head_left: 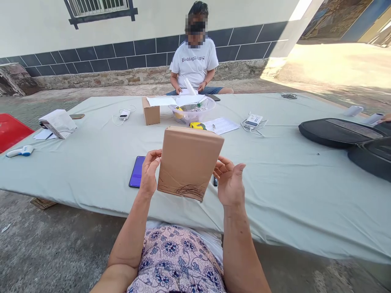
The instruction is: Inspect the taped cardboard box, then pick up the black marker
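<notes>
A brown cardboard box (191,160) is held up tilted over the near side of the table, with dark scribbled lines along its lower edge. At its left side, my left hand (149,173) grips the edge, its fingertips partly hidden by the box. My right hand (231,183) supports the opposite side with its fingers, the thumb raised off the cardboard. A phone with a blue-purple screen (136,173) lies beside my left hand. Close to my right fingers is a small black object (215,181), mostly hidden.
Across the cloth-covered table (91,162) sits a person (195,61) holding papers. Before them are a plastic basket (195,114), a small carton (151,114) and a yellow tape measure (197,125). Black cases (336,132) lie right; a white box (59,123) and thermometer gun (21,151) left.
</notes>
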{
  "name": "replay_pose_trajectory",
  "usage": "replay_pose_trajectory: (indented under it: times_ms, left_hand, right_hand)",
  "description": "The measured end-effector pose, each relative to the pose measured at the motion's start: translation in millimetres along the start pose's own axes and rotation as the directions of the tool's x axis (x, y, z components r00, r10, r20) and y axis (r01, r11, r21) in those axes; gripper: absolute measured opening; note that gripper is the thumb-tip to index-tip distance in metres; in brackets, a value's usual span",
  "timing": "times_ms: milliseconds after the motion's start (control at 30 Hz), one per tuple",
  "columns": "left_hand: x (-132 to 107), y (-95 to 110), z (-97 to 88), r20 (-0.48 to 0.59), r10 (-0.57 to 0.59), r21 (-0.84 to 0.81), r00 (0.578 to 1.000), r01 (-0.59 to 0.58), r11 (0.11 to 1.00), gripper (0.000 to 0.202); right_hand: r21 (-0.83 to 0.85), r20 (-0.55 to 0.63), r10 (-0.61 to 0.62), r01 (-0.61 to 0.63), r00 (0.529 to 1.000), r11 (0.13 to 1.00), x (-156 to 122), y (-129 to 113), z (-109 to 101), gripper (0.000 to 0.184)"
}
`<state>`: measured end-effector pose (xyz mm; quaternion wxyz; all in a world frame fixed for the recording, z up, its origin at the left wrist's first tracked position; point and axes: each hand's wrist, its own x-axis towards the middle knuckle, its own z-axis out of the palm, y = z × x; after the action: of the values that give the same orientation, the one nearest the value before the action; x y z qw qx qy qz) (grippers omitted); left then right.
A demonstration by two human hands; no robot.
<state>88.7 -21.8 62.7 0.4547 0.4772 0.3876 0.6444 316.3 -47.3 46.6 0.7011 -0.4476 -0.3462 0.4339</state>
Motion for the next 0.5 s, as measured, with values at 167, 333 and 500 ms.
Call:
replay_pose_trajectory:
  times_ms: [167, 333, 500]
  left_hand:
    - [-3, 2, 5.5, -0.052, 0.036, 0.033, 0.998, -0.034, 0.999, 0.029]
    - [-6, 3, 9.1, -0.002, 0.062, 0.047, 0.998, -0.062, 0.997, 0.038]
    - [-9, 8, 12.5, 0.019, 0.007, 0.072, 1.000, -0.008, 0.997, 0.033]
  right_hand:
    - [0.005, 0.067, 0.020, -0.021, 0.998, 1.000, -7, -2, 9, 0.089]
    - [-0.013, 0.089, -0.045, 0.046, 0.995, 0.999, -11, -4, 10, 0.083]
    - [-0.054, 0.067, -0.063, 0.066, 0.996, 0.996, -10, 0, 5, 0.076]
